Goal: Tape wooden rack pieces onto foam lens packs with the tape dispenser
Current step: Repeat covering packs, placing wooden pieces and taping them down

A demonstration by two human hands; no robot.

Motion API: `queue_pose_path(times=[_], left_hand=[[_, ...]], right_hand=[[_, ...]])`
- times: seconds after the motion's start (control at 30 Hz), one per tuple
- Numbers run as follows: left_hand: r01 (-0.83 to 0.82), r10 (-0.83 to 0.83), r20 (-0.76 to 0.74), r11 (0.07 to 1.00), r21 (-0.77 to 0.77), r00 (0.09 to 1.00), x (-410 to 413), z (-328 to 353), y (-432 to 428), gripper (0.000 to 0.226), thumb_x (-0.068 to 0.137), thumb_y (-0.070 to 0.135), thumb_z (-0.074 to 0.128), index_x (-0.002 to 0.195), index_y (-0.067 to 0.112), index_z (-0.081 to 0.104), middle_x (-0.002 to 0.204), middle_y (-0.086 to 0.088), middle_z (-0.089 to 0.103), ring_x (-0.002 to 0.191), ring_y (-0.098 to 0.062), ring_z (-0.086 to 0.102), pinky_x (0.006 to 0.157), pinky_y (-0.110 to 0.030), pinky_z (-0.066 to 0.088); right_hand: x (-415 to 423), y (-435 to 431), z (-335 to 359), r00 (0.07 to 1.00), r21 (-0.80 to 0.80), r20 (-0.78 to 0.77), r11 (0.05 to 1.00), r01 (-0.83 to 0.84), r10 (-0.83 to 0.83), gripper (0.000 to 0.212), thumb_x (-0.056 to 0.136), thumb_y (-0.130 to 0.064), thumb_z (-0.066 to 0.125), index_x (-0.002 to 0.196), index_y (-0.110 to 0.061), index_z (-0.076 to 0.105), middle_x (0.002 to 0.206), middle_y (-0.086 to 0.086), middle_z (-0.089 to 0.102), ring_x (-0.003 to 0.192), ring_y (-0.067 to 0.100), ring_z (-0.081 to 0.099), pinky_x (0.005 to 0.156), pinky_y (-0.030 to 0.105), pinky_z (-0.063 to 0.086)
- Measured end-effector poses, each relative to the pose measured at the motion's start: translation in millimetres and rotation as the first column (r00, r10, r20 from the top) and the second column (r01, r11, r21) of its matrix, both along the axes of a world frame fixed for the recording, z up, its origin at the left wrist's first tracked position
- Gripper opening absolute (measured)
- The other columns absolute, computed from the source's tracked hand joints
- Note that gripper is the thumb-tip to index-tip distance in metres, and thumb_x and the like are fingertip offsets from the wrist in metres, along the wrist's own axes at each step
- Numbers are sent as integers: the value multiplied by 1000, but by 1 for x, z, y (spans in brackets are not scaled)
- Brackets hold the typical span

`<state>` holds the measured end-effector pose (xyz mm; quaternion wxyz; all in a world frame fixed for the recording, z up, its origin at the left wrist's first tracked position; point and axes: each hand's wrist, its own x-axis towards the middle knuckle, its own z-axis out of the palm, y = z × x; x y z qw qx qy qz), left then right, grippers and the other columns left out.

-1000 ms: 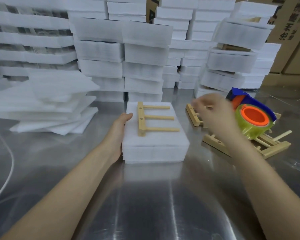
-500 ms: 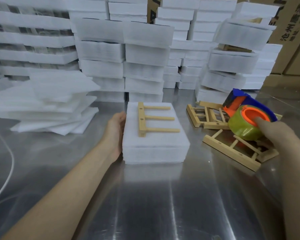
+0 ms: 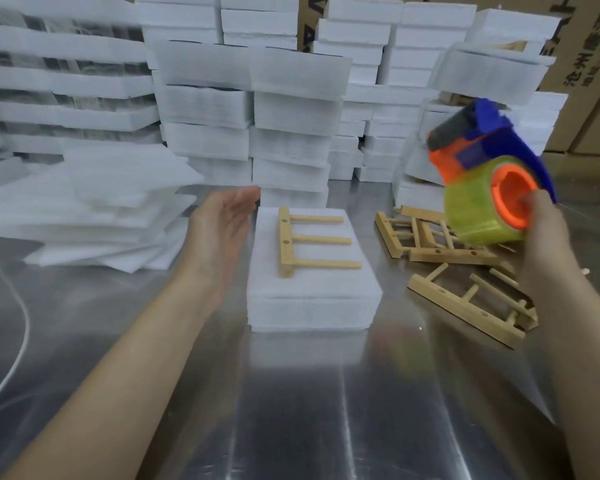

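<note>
tape dispenser [image 3: 485, 171]: right hand [image 3: 541, 233] grips; left hand [image 3: 222, 223] spread; carton [image 3: 593, 81] print chinese, blurred

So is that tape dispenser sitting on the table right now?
No, the right hand holds the tape dispenser in the air above the loose wooden rack pieces, clear of the table.

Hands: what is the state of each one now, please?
Left hand: open, fingers straight, holding nothing, beside the foam pack.
Right hand: closed on the tape dispenser, holding it in the air.
</note>
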<state>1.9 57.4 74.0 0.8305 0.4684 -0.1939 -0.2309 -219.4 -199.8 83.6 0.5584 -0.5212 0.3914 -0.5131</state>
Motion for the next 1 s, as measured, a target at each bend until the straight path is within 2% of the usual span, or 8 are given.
queue_pose_path(times=[0.13,0.27,0.37,0.47,0.67,0.73,0.87,1.0], left_hand=[[69,-70,92,998,11,993,-6,9,7,28,96,20,40,98,7,65,93,-6,72,71,-14,66,51,-17,41],[233,-276,246,954,191,929,-18,12,11,44,88,42,47,93,3,66,86,-12,74,48,-13,54,35,-16,23],[368,-451,266,878,307,852,-27,13,10,61,81,60,43,88,6,71,92,-18,73,46,-15,54,36,-18,20],[464,-531,221,836,292,818,-33,13,7,70,79,68,42,98,6,69,99,-18,72,53,-14,59,36,-17,21],[616,-616,1,787,37,787,-37,12,10,33,78,39,65,98,15,73,107,-10,70,84,-14,68,40,-15,36],[644,-645,-33,764,-43,763,-37,11,10,25,70,31,74,90,16,76,96,-6,71,78,-12,67,43,-14,41],[720,-738,-83,672,-172,669,-37,8,11,40,56,20,92,90,8,73,84,-6,67,67,-11,63,51,-17,49],[764,-790,-82,610,-210,608,-39,7,11,40,58,15,90,95,7,75,103,-12,71,87,-18,70,76,-26,58]], right_hand=[[14,27,6,970,-92,127,976,-195,206,12,89,-29,58,101,-28,60,86,-5,64,81,11,65,74,32,55],[26,46,7,934,-301,112,908,-293,339,43,78,-15,62,119,-25,56,83,-10,69,72,6,68,59,23,54],[34,56,2,911,-459,51,820,-342,409,70,60,-20,69,126,-35,50,89,-11,72,76,6,69,60,20,54],[41,63,-1,888,-529,46,765,-366,457,73,61,-23,70,129,-35,46,97,-10,72,84,10,70,66,22,55],[41,68,-1,860,-530,139,771,-354,490,70,66,-26,72,131,-33,45,118,-6,66,103,15,67,72,26,56],[41,67,-1,845,-529,141,761,-375,515,70,69,-24,71,132,-31,43,115,-6,68,104,16,67,74,28,56],[43,69,-3,818,-531,139,739,-414,558,68,72,-23,70,133,-29,40,113,-6,70,104,18,67,76,31,57],[44,70,-4,813,-536,142,734,-417,565,68,73,-22,70,133,-27,39,112,-8,69,104,17,67,76,32,57]])
